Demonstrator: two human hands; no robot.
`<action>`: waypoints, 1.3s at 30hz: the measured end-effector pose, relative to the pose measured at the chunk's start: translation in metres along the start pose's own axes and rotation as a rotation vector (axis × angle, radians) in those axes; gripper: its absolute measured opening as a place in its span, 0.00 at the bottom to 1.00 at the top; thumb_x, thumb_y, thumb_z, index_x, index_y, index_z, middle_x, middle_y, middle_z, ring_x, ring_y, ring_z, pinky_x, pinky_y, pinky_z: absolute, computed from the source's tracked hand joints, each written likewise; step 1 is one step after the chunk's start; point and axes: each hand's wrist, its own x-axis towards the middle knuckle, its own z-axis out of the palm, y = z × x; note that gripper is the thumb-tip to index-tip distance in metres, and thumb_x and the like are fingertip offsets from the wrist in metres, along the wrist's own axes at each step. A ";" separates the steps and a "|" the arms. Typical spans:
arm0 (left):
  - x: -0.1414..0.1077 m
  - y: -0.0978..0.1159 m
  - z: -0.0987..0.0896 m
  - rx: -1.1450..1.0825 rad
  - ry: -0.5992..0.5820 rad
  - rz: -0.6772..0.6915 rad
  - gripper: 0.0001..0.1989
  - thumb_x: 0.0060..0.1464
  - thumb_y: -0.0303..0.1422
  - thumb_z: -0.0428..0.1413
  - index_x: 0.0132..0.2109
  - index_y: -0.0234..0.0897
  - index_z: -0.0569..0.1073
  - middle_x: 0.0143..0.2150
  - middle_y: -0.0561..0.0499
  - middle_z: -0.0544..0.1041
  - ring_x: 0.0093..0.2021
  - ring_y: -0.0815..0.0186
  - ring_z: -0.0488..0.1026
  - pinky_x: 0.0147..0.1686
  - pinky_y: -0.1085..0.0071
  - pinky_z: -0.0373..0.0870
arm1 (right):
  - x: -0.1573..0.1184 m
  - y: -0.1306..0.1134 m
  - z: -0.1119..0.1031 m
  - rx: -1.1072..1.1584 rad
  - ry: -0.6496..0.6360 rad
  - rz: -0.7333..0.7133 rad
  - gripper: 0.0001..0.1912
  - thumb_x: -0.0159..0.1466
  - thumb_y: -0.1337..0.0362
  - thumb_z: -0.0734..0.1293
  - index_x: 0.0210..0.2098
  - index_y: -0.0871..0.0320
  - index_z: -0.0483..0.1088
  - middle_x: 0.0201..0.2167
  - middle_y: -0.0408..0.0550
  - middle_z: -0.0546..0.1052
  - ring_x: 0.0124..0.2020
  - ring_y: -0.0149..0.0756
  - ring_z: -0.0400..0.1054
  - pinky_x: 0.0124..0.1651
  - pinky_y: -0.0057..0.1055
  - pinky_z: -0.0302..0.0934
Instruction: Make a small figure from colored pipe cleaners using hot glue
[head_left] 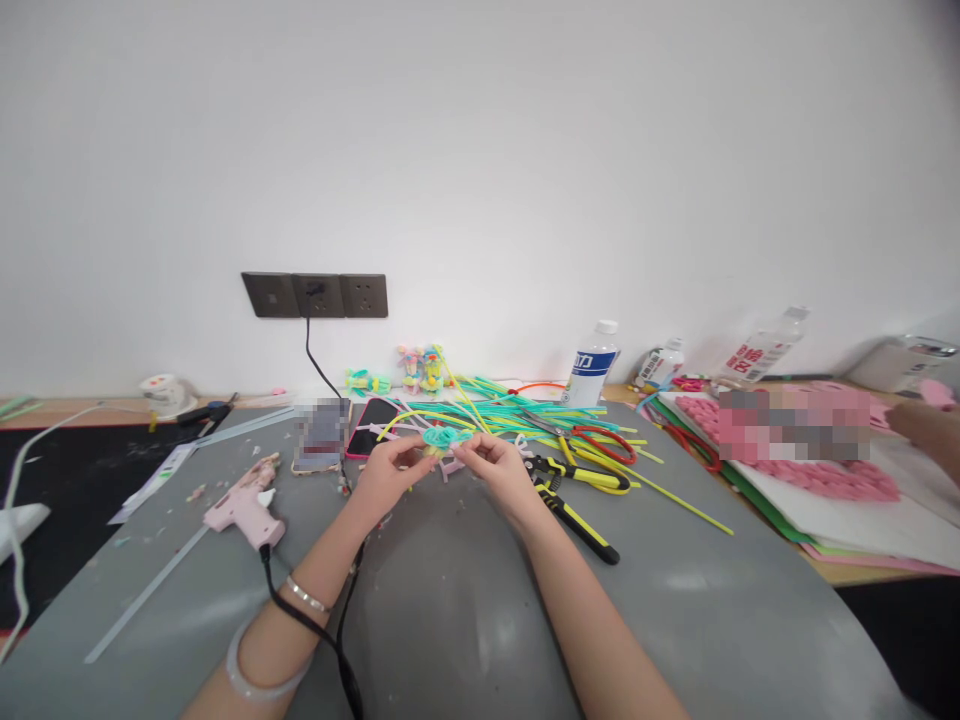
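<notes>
Delicate Work on Turquoise Loops (444,437)

From here I see left hand (390,478) and right hand (501,478) pinching the curled, soft-looking loops between thumbs and fingers, straight out at twelve o'clock. This looks like shaping; the next move probably calls for steady, light pressure. Thin, fuzzy-looking stems (517,412) spread at two o'clock, the smooth pink glue gun (245,510) at eight.

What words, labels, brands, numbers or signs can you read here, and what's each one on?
"力": on the blue label of the upright bottle; the character before it is unclear.
Tilted clear bottle: red lettering, too blurred to read.
Small bottle between them: print too small to read.
No number is legible; any other print is too blurred.
</notes>
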 end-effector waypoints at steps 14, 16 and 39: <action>0.000 -0.004 -0.001 0.011 -0.013 0.014 0.15 0.52 0.37 0.59 0.43 0.31 0.80 0.23 0.55 0.67 0.23 0.73 0.59 0.23 0.77 0.59 | 0.001 0.004 -0.003 -0.034 -0.005 -0.015 0.21 0.48 0.48 0.76 0.21 0.57 0.68 0.18 0.39 0.68 0.21 0.28 0.60 0.28 0.28 0.56; 0.000 -0.004 -0.001 0.014 -0.013 0.010 0.15 0.52 0.37 0.59 0.42 0.31 0.80 0.22 0.55 0.66 0.23 0.73 0.58 0.23 0.77 0.59 | 0.001 0.004 -0.003 -0.037 -0.006 -0.016 0.20 0.48 0.49 0.75 0.21 0.57 0.67 0.18 0.39 0.68 0.21 0.28 0.60 0.28 0.28 0.56; 0.000 0.000 0.000 0.018 -0.001 0.020 0.16 0.52 0.38 0.60 0.43 0.30 0.80 0.22 0.55 0.67 0.22 0.73 0.59 0.22 0.78 0.59 | 0.001 0.003 -0.003 -0.055 -0.006 -0.010 0.22 0.47 0.46 0.76 0.21 0.57 0.68 0.18 0.39 0.69 0.22 0.30 0.62 0.29 0.29 0.57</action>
